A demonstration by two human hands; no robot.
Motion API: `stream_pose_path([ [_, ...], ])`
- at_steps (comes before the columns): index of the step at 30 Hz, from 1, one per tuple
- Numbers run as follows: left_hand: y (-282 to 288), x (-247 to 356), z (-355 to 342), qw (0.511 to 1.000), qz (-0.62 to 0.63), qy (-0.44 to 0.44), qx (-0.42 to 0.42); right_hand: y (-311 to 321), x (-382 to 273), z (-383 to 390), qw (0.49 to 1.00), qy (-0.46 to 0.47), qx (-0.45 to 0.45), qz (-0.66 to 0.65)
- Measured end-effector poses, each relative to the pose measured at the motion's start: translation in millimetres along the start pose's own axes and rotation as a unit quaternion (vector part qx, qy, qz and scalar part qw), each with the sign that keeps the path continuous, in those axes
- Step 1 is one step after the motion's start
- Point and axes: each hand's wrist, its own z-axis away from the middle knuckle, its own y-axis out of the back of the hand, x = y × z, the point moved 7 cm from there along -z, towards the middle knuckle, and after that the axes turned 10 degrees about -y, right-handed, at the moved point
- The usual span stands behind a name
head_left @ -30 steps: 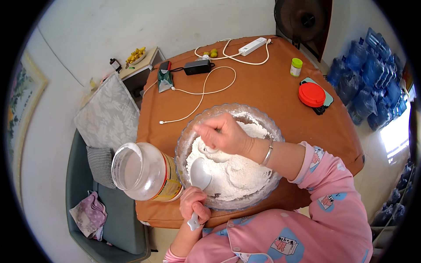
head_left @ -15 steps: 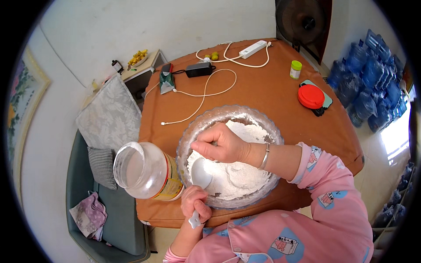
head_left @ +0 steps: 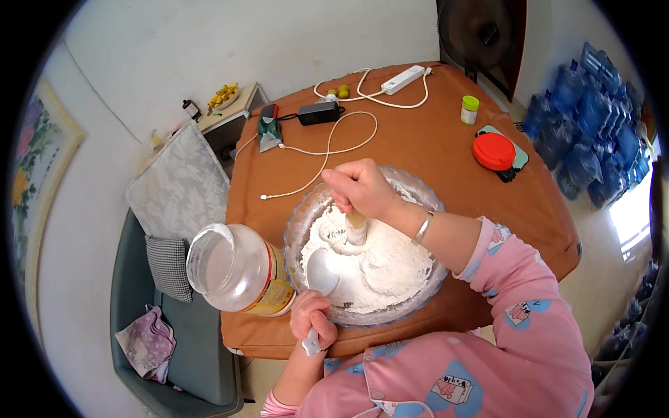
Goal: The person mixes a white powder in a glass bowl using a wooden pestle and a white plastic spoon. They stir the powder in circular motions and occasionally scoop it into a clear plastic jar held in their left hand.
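Head view shows a person in pink printed sleeves working with both hands at a large glass bowl (head_left: 295,233) with a scalloped rim, which stands on the near part of a table (head_left: 502,209) with brown cover. White flour-like powder (head_left: 394,261) lies in this bowl. The right hand (head_left: 361,189) is above the powder, its fingers closed around a short cylindrical stick (head_left: 356,230), which is held nearly upright; the lower end is whitish and reaches to the powder. A metal bangle (head_left: 422,228) is on the right wrist. The left hand (head_left: 311,315) is at the near left side of the rim and holds the handle of a white ladle (head_left: 323,272), the scoop of which rests inside the bowl, at the left of the stick. Just beside the bowl, on the left, is a wide-mouthed clear jar (head_left: 237,268) with a yellow label; I cannot tell if they touch. Farther on the table are a red round lid (head_left: 493,151), a small green-capped jar (head_left: 470,110) and a white power strip (head_left: 403,80).
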Motion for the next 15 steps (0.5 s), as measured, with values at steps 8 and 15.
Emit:
stream_pose_path([
  [8,0,4,-1,1.000,-0.014,0.004,-0.013,-23,2,7,0.989,0.002,-0.122,0.082],
  [15,-3,4,-4,1.000,-0.013,-0.011,-0.008,38,31,-18,0.985,-0.051,0.131,-0.095],
])
